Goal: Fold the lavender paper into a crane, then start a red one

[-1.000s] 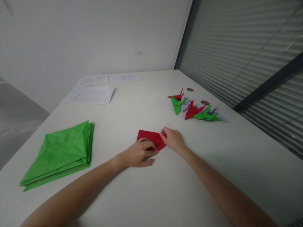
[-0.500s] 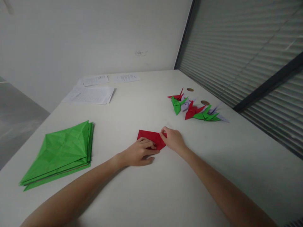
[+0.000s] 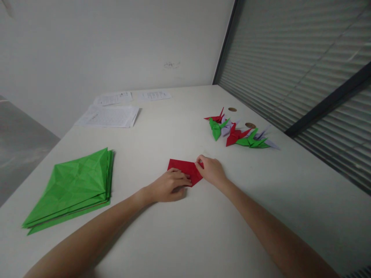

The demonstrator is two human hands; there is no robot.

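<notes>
right hand [image 3: 213,172] pinches one end of the red paper [image 3: 186,166] — left hand [image 3: 169,186] lies loosely spread on top — the paper is on the white table [image 3: 179,239], near paper birds [image 3: 233,138].

The left grip [image 3: 169,187] hides part of the red paper [image 3: 185,166] from me; I can't read the sheets [image 3: 114,116].
</notes>
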